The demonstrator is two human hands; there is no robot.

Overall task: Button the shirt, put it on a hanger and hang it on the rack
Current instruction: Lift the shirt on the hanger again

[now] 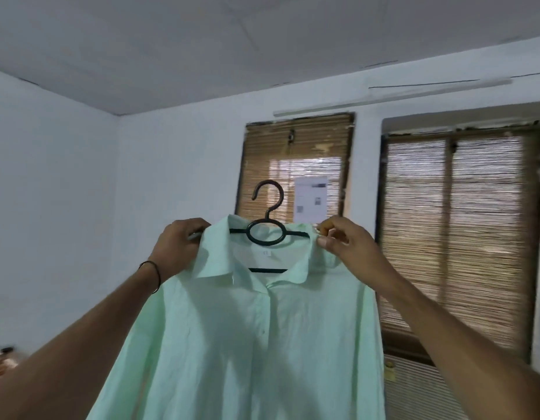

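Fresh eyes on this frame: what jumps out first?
The mint-green shirt fills centre frame, on a black hanger whose hook stands free above the collar. The left hand grips one shoulder and the right hand pinches the other. Behind, bamboo blinds cover two windows, with a paper sheet on the left one.

The room was rather dim, with soft daylight coming through the bamboo blinds (456,237). The picture was a little blurred, most at the lower edges, and the wide lens bent the ceiling (171,40) lines.
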